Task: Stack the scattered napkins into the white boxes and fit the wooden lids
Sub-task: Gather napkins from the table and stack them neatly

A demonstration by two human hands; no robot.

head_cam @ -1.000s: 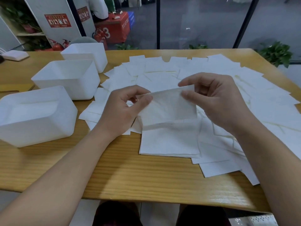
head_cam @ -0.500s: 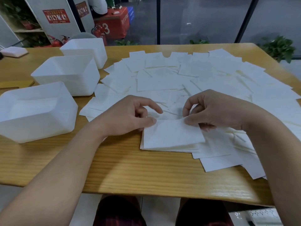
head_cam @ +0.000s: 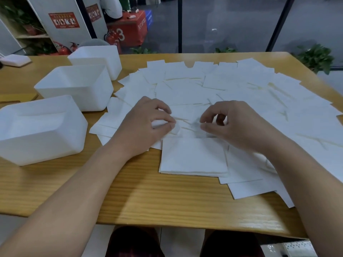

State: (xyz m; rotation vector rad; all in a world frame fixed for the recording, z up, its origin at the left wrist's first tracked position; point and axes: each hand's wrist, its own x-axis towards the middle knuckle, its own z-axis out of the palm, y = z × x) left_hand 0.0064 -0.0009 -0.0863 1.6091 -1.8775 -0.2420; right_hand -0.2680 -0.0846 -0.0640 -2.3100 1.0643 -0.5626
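Observation:
Many white napkins (head_cam: 241,86) lie scattered over the wooden table (head_cam: 148,197). A small neat stack of napkins (head_cam: 193,158) sits near the front edge. Just beyond the stack, my left hand (head_cam: 146,127) pinches the lifted corner of a loose napkin (head_cam: 183,115) between thumb and fingertips. My right hand (head_cam: 233,127) has its fingers curled, with thumb and forefinger pinching the same napkin's other side, which is blurred. Three open white boxes stand at the left: a near box (head_cam: 42,134), a middle box (head_cam: 74,88) and a far box (head_cam: 96,58).
A wooden lid (head_cam: 16,100) lies flat at the left edge behind the near box. A white device (head_cam: 14,60) sits at the far left corner. More napkins (head_cam: 250,186) overlap to the right of the stack. Bare wood lies along the front.
Both hands lowered the napkin they held up onto the stack, let it go, then moved a little farther out to pinch another loose napkin.

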